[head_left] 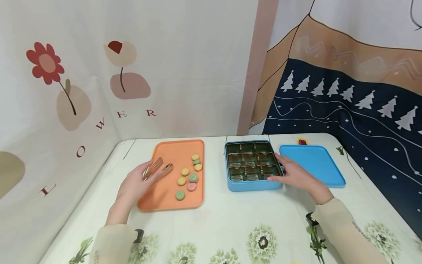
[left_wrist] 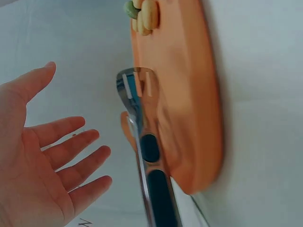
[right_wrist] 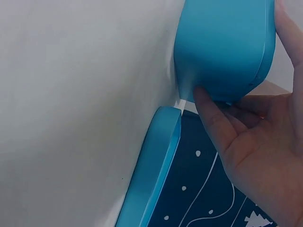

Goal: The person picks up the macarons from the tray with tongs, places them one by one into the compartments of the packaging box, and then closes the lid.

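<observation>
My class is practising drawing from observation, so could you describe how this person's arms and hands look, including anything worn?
The left sleeve and right sleeve are cream, with cuffs that stop short of the hands. The right sleeve bears a small dark marking, too small to read. The left hand and right hand wear no gloves.

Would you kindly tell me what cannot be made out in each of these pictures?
Tongs: handle ends, behind the left hand in the head view; cut off by the left wrist view's bottom edge.
Blue box: inside, hidden by its wall, right wrist view.
Sleeve print: too small to read, head view.
</observation>
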Available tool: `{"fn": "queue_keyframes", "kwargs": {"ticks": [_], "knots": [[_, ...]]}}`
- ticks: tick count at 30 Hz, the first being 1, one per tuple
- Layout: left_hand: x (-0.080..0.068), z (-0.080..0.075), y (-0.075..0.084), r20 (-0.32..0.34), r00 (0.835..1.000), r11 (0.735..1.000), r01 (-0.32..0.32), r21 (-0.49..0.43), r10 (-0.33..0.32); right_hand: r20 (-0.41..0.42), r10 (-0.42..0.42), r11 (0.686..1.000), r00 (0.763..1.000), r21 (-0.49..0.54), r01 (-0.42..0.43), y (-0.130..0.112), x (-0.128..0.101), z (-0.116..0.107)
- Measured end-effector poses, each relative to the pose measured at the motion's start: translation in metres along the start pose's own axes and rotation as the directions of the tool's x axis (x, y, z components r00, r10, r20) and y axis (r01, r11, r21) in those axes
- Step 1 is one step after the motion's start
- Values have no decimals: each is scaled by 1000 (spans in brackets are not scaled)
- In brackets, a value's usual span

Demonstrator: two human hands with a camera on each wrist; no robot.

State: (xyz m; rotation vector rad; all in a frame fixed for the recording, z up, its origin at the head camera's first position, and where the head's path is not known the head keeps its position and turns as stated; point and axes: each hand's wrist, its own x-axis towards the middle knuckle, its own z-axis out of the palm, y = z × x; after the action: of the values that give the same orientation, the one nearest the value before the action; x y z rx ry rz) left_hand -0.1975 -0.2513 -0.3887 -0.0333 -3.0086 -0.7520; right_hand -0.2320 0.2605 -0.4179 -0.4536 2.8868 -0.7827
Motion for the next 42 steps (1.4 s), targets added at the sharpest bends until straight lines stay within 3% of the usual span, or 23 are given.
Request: {"fn": "queue_keyframes", "kwargs": {"ticks": [11,24,42], "knots": [[-5,4,-22,5,1000,1000,22,11,-22,23,12,1000,1000,15,-12,-1,1,0],[-12,3,-39,114,990,997,80,-11,-79,29,5,1000,1000,29,-6,0,0,1],[-16,2,-47,178,971,987,161,14,-161,32,3,999,999,37,-4,1,1,1]]}}
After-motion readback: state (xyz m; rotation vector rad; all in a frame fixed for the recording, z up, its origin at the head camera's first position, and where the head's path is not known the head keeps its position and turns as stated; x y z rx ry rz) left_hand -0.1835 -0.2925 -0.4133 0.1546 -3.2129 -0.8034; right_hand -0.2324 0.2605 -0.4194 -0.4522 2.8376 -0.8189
